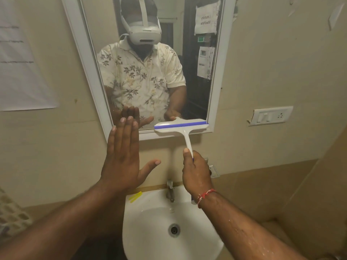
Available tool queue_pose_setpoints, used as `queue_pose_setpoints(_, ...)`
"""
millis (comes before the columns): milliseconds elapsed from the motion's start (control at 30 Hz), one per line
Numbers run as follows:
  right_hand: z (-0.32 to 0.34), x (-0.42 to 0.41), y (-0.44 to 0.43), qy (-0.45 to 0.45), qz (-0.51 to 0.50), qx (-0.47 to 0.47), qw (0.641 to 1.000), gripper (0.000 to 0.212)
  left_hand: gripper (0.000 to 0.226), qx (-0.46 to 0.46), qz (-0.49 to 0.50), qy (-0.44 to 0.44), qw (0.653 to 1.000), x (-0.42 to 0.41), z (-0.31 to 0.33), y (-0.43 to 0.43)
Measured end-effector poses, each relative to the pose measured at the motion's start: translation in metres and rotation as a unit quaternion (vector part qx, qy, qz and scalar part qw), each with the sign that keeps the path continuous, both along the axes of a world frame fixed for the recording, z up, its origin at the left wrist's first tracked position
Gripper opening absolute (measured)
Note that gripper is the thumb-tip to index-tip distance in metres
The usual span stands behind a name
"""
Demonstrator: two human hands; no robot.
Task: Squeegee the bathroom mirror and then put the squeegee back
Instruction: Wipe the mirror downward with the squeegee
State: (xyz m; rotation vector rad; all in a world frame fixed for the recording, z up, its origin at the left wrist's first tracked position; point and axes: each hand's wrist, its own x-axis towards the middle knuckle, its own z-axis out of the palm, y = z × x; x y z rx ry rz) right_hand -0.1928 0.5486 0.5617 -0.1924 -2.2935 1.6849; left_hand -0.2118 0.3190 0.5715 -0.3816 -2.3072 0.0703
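Note:
A white-framed bathroom mirror (214, 76) hangs on the beige wall above the sink. My right hand (196, 172) is shut on the handle of a white squeegee (181, 128) with a blue blade. The blade lies level against the mirror's bottom right edge, at the lower frame. My left hand (123, 156) is open, fingers straight and together, held flat at the mirror's lower left corner. Its fingertips overlap the frame; I cannot tell whether they touch it. Both forearms look wet.
A white sink (150, 222) with a metal tap (170, 191) sits directly below the hands. A yellow strip (135, 197) lies on the sink's back rim. A switch and socket plate (270, 115) is on the right wall. A paper sheet (20, 59) hangs at left.

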Motion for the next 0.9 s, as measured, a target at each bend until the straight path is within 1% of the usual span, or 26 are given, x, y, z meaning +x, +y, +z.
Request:
queue_pose_setpoints(133,0.004,-0.001,0.003,-0.003,0.003,0.003,1.0,0.045,0.12,0.002,-0.002,-0.001,1.0,0.002,-0.002,0.001)
queue_pose_setpoints(267,0.004,0.005,0.004,0.007,0.016,-0.016,1.0,0.043,0.119,0.009,-0.001,-0.006,1.0,0.006,-0.007,0.002)
queue_pose_setpoints(367,0.003,0.016,0.007,0.017,0.02,-0.004,1.0,0.043,0.119,0.013,-0.005,-0.01,1.0,0.011,-0.014,0.001)
queue_pose_setpoints(433,-0.007,0.025,0.01,0.012,0.019,-0.013,1.0,0.045,0.119,0.016,-0.007,-0.013,1.0,0.015,-0.023,0.0)
queue_pose_setpoints(600,-0.047,0.043,0.017,-0.072,0.002,-0.042,0.997,0.048,0.12,0.026,0.008,-0.046,0.999,0.023,-0.046,-0.007)
queue_pose_setpoints(700,-0.065,0.054,0.018,-0.035,-0.011,-0.063,0.997,0.047,0.12,0.02,0.007,-0.034,0.999,0.026,-0.05,-0.01)
queue_pose_setpoints(733,-0.071,0.057,0.018,-0.042,-0.013,-0.064,0.997,0.046,0.119,0.02,0.007,-0.031,0.999,0.026,-0.051,-0.01)
queue_pose_setpoints(767,-0.082,0.055,0.02,-0.08,-0.018,-0.057,0.995,0.046,0.12,0.021,0.01,-0.031,0.999,0.026,-0.051,-0.009)
queue_pose_setpoints(833,-0.098,0.053,0.022,-0.205,-0.014,-0.052,0.977,0.046,0.12,0.02,0.016,-0.031,0.999,0.027,-0.051,-0.008)
queue_pose_setpoints(867,-0.103,0.055,0.024,-0.237,-0.003,-0.037,0.971,0.047,0.12,0.018,0.017,-0.031,0.999,0.028,-0.052,-0.008)
queue_pose_setpoints(900,-0.105,0.055,0.025,-0.236,0.002,-0.017,0.972,0.047,0.12,0.017,0.016,-0.031,0.999,0.028,-0.052,-0.008)
